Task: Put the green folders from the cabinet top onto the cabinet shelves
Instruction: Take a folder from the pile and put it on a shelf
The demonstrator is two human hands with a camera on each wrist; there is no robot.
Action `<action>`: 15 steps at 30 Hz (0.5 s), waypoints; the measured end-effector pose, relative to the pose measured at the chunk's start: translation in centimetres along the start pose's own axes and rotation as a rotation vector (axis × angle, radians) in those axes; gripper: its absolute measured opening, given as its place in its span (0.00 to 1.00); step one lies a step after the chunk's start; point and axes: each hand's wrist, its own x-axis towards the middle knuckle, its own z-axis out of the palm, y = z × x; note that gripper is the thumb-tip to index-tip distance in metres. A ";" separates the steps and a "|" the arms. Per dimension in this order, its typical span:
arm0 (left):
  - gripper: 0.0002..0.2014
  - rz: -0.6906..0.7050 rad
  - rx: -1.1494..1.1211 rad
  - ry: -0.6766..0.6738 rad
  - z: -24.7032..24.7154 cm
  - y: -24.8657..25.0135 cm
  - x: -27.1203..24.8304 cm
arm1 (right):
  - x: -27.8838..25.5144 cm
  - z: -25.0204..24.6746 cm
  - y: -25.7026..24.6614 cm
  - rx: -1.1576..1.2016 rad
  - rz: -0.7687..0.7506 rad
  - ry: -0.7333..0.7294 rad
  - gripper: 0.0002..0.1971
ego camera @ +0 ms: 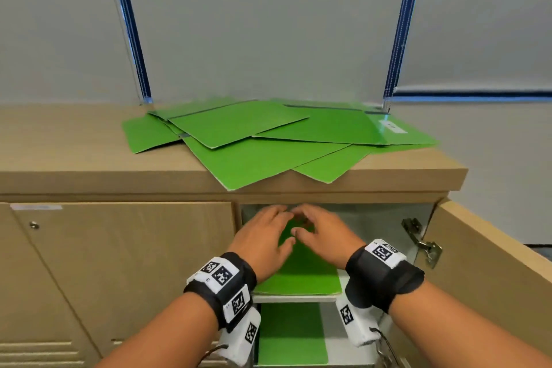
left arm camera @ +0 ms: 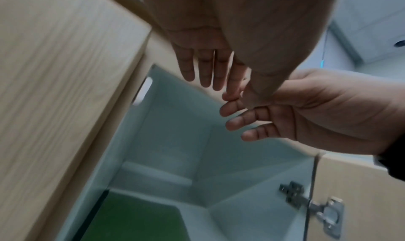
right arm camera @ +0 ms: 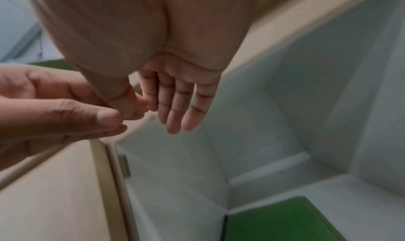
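Both forearms fill the lower part of the head view, each banded with a black strap carrying white marker tags. Ahead of them, the left hand (ego camera: 263,236) and the right hand (ego camera: 321,233) hover side by side at the mouth of the open cabinet compartment, at centre frame. Their fingers are loosely extended and hold nothing; the wrist views confirm bare palms, with the two thumbs close together, perhaps touching.

Under the hands, a green folder on the upper shelf (ego camera: 298,281) lies flat, and another folder on the lower shelf (ego camera: 291,334) shows at the bottom of the frame. The open door (ego camera: 484,266), with its metal hinge (ego camera: 422,243), swings out at the right.

The remaining green folders (ego camera: 263,140) sprawl in an overlapping fan on the cabinet top (ego camera: 74,152), above centre, with two corners jutting over the front edge.

These look like thin card folders: light, flat and fairly stiff along the fold, but likely to flop open or bend if lifted by one corner. Their smooth faces probably slide easily over one another, so dragging one may shift its neighbours. The overhanging corners look like the easiest places to pinch, with the second hand supporting the far edge.
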 end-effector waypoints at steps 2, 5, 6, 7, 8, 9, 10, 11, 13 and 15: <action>0.22 0.018 0.027 0.048 -2.7 1.5 0.1 | -0.6 -1.9 -1.9 0.008 -0.019 0.015 0.13; 0.08 0.054 0.064 0.139 -6.7 4.1 0.3 | -1.3 -4.5 -4.0 0.024 -0.047 -0.004 0.08; 0.04 0.063 0.080 0.169 -7.9 4.7 0.5 | -1.5 -5.3 -4.5 0.026 -0.054 -0.015 0.08; 0.04 0.070 0.099 0.205 -9.0 5.2 0.8 | -1.7 -6.0 -5.1 0.023 -0.048 -0.021 0.08; 0.07 0.070 0.123 0.242 -9.9 5.4 1.2 | -1.9 -6.7 -5.6 0.023 -0.034 -0.020 0.08; 0.11 0.055 0.147 0.283 -10.5 5.3 1.8 | -2.0 -7.4 -6.0 0.033 -0.017 -0.013 0.09; 0.13 0.026 0.171 0.313 -11.0 5.0 2.5 | -2.1 -7.9 -6.3 0.058 -0.002 -0.003 0.09; 0.16 -0.022 0.190 0.310 -11.3 4.4 3.3 | -2.2 -8.5 -6.7 0.100 0.014 0.006 0.08; 0.21 -0.169 0.203 0.223 -12.0 2.7 5.3 | -2.4 -9.5 -7.2 0.208 0.042 0.013 0.05; 0.26 -0.347 0.224 0.088 -12.8 0.1 7.7 | -2.6 -10.3 -7.6 0.302 0.057 0.010 0.05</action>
